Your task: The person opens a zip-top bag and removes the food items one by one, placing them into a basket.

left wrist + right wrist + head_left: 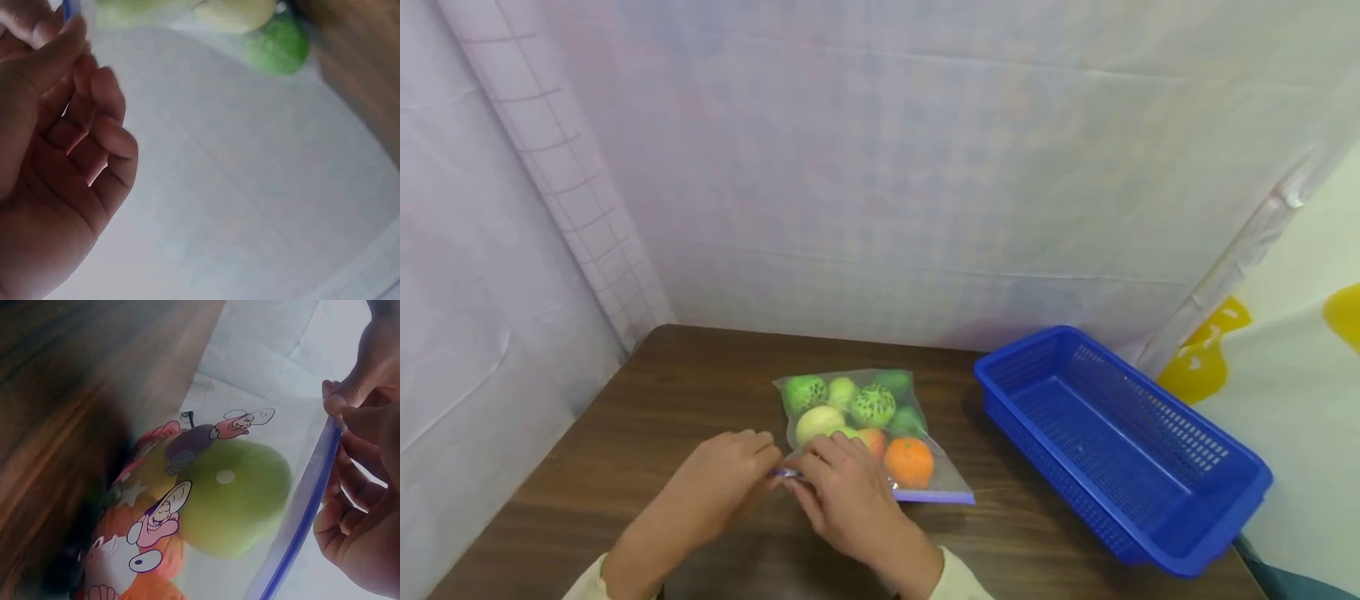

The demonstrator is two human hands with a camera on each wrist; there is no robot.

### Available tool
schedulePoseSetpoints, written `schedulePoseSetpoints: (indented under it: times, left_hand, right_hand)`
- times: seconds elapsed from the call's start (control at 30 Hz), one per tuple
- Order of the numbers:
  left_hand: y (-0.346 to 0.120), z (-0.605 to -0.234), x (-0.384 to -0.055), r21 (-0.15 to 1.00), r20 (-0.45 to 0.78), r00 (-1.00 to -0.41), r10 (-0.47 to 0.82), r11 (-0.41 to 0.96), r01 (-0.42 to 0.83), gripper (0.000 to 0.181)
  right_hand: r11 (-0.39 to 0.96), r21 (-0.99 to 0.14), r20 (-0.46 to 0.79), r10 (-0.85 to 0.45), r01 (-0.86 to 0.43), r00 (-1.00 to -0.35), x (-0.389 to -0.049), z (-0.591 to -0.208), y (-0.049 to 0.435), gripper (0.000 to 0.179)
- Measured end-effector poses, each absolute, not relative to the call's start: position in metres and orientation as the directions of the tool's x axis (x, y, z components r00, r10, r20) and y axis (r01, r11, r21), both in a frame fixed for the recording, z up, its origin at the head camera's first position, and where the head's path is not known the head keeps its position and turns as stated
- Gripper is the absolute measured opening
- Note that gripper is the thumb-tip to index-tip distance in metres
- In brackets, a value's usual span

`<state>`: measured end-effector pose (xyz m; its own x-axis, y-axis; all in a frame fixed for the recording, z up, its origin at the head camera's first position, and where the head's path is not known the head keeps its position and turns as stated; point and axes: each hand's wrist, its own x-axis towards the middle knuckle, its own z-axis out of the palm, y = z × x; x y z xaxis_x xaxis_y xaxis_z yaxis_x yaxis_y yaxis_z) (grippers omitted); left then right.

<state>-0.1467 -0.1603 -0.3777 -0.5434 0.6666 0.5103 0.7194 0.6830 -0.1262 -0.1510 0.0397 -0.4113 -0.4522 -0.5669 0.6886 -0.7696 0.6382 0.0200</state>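
A clear zip bag [951, 482] with a blue-purple zip strip [306, 509] lies on the brown table, strip towards me. Cartoon figures are printed on its film. Inside are an orange [909, 462], a pale yellow round fruit [818, 423], a green fruit [234, 497] and several other green ones, some striped or speckled. My left hand [726, 477] pinches the strip's left end between thumb and fingertips. Close beside it, my right hand [848, 492] pinches the same strip, its thumb below and fingers above. Part of the fruit is hidden behind the right hand.
A blue plastic basket [1078, 467] with perforated walls stands at the right of the table [715, 367], near its edge. Pale cloth sheets [880, 183] hang behind and at both sides.
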Motion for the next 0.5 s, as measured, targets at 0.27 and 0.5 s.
schedulePoseSetpoints:
  times: [0.27,0.5]
  left_hand:
    - [-0.148,-0.346,-0.155,0.083,0.326,-0.706,0.629,0.725,0.684,0.018]
    - [-0.141,-0.326,-0.165,0.209,0.312,-0.749,0.584,0.727,0.654,0.010]
  right_hand:
    - [0.560,-0.023,0.759,-0.529,-0.828,-0.379,-0.164,-0.405,0.047,0.005]
    - [0.530,-0.137,0.785,-0.458,-0.837,-0.418,-0.174,-0.395,0.053,0.004]
